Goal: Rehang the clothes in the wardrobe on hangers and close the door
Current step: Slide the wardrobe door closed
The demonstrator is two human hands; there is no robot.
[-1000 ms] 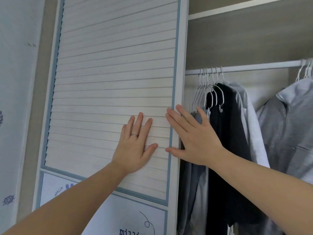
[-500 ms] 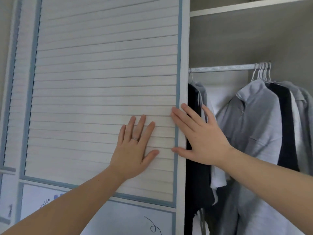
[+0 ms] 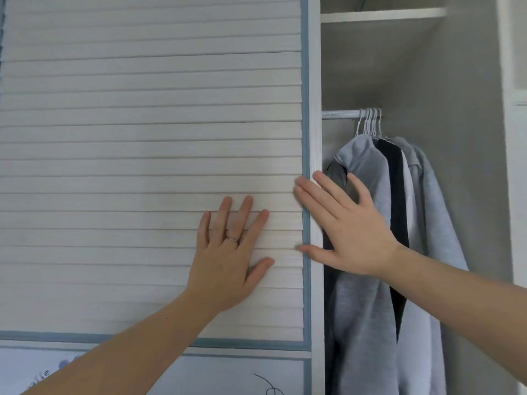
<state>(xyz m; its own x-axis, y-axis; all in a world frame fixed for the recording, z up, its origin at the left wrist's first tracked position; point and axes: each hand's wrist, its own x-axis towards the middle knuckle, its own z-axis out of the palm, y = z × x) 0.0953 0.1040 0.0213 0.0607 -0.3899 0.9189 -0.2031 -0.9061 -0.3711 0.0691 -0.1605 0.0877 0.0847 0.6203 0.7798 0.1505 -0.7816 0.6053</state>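
Note:
A white slatted sliding wardrobe door [image 3: 142, 138] with a blue border fills the left and middle. My left hand [image 3: 228, 252] lies flat on its slats, fingers straight, a ring on one finger. My right hand [image 3: 342, 226] presses against the door's right edge frame [image 3: 315, 109], fingers straight and thumb spread below. In the gap that stays open on the right, grey, black and white clothes [image 3: 370, 280] hang on white hangers [image 3: 369, 121] from a metal rail [image 3: 339, 114].
A white shelf [image 3: 382, 14] runs above the rail. The wardrobe's right side wall [image 3: 470, 166] and a white frame [image 3: 513, 138] bound the opening. A lower door panel [image 3: 228, 374] carries printed drawings.
The door has slid to the right under both hands. The opening is narrower, and the left group of hanging clothes is now hidden behind the door.

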